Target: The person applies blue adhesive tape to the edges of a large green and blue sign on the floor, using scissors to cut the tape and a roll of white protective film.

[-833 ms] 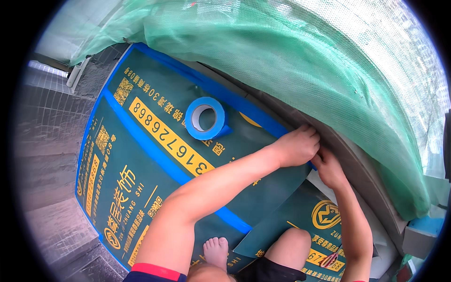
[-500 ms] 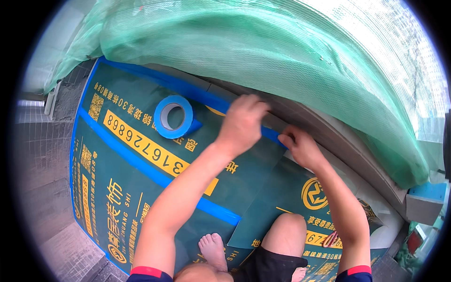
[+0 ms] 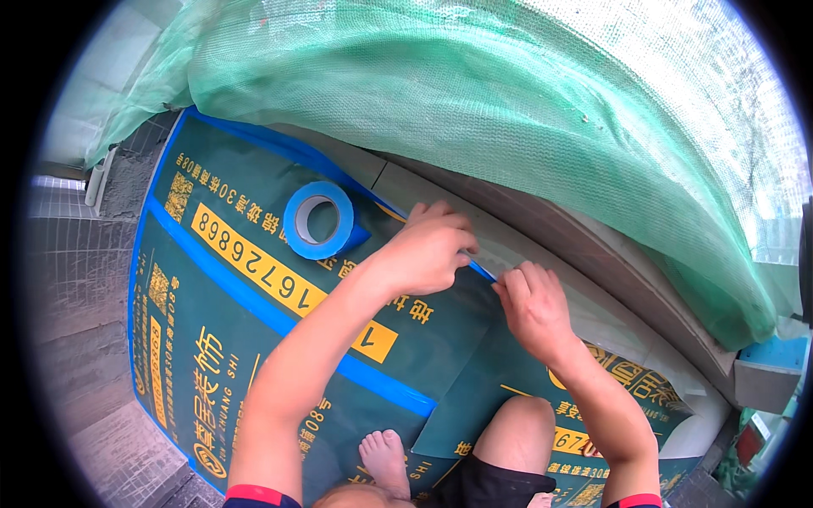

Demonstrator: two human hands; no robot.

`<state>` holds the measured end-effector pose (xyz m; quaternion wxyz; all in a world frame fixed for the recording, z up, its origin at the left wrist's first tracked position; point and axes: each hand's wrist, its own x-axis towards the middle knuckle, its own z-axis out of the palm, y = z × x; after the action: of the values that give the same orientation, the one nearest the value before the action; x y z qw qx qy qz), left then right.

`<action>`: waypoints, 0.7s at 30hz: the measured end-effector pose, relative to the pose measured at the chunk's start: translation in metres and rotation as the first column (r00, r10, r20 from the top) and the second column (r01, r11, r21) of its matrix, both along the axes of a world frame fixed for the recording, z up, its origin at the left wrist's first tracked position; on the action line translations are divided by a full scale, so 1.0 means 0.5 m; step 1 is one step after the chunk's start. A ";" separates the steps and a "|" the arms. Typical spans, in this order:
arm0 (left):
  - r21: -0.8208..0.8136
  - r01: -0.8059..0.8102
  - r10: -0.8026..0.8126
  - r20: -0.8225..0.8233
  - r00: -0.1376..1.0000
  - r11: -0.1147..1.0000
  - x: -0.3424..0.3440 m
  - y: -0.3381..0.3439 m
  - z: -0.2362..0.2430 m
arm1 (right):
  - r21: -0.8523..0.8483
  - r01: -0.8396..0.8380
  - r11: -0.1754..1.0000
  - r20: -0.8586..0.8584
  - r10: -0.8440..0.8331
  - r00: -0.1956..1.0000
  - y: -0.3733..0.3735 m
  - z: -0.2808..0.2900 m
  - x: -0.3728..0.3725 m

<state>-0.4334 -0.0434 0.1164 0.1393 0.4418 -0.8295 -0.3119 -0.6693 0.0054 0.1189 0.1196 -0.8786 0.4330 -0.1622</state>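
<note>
My left hand [image 3: 436, 245] is curled at the blue-taped back edge of a dark green printed floor sheet [image 3: 457, 330], its fingertips partly hidden. Just right of it, my right hand [image 3: 529, 300] pinches the same edge, where a narrow strip of blue tape [image 3: 481, 271] runs between the two hands. A roll of blue tape [image 3: 301, 224] lies on its side face on the sheet, left of my left hand. A long blue tape band [image 3: 254, 288] crosses the sheet diagonally. Red-handled scissors [image 3: 590, 447] lie partly hidden beside my right forearm.
Green mesh netting [image 3: 474, 102] drapes beyond a grey step [image 3: 635, 271]. Grey block surfaces [image 3: 85, 322] border the left. My bare foot [image 3: 385, 457] and knee [image 3: 517, 432] rest on the sheet. A pale blue and grey object [image 3: 766, 368] sits at the far right.
My left hand has swung leftward and down from the step edge; my right hand has shifted leftward. The sheet's taped back edge has pulled inward, showing more pale floor beside the step.
</note>
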 end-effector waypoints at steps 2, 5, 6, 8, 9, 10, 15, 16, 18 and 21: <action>0.092 0.057 -0.060 0.024 0.998 0.994 -0.019 -0.018 0.002 | 0.012 0.014 1.000 0.002 -0.014 1.000 -0.007 0.003 -0.004; 0.203 0.087 -0.084 -0.023 0.996 0.975 -0.037 -0.039 0.005 | 0.022 0.012 1.000 0.036 -0.012 0.999 -0.016 0.008 -0.008; 0.246 0.073 -0.064 -0.042 0.997 0.967 -0.039 -0.045 0.007 | 0.047 0.025 0.999 0.051 -0.027 0.998 -0.018 0.009 -0.009; 0.268 0.057 -0.034 -0.089 0.995 0.962 -0.045 -0.048 0.012 | 0.099 0.052 0.994 0.080 -0.060 0.995 -0.020 0.010 -0.011; 0.245 0.051 -0.023 -0.118 0.993 0.968 -0.045 -0.048 0.016 | 0.160 0.074 0.984 0.109 -0.092 0.990 -0.021 0.012 -0.012; 0.223 0.046 -0.014 -0.146 0.989 0.974 -0.046 -0.048 0.020 | 0.221 0.096 0.971 0.137 -0.128 0.982 -0.022 0.017 -0.012; 0.141 0.055 -0.039 -0.109 0.993 0.989 -0.050 -0.051 0.023 | 0.469 0.124 0.874 0.238 -0.260 0.936 -0.027 0.030 -0.015; 0.108 0.050 -0.038 -0.106 0.994 0.993 -0.052 -0.053 0.026 | 0.525 0.122 0.842 0.252 -0.291 0.923 -0.031 0.035 -0.017; 0.077 -0.012 0.023 -0.140 0.990 0.997 -0.054 -0.056 0.033 | 0.597 0.101 0.796 0.318 -0.350 0.881 -0.034 0.041 -0.025; 0.110 -0.073 0.091 -0.171 0.981 0.991 -0.052 -0.061 0.047 | 0.767 0.045 0.640 0.419 -0.553 0.720 -0.035 0.043 -0.048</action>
<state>-0.4594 -0.0740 0.1400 0.2016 0.4532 -0.7778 -0.3859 -0.6933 -0.0123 0.1404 0.5537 -0.5646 0.5440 -0.2805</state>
